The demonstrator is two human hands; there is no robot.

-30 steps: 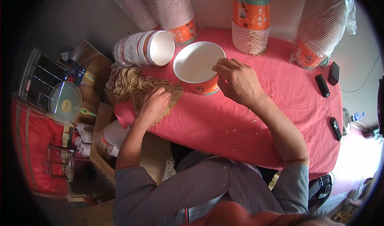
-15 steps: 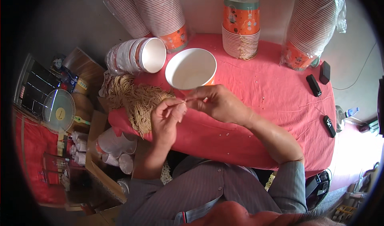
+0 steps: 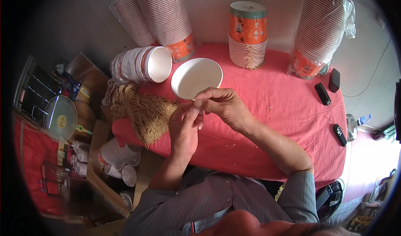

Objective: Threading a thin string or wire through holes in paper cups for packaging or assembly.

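Head view: both hands are brought together over the red-clothed surface [image 3: 284, 110], just below a white bowl [image 3: 196, 77]. The left hand [image 3: 184, 125] and right hand [image 3: 221, 105] have fingertips pinched together on something thin and pale, too small to be identified. A heap of tan strings [image 3: 142, 112] lies left of the left hand. A sideways stack of cups [image 3: 140, 64] rests beside the bowl.
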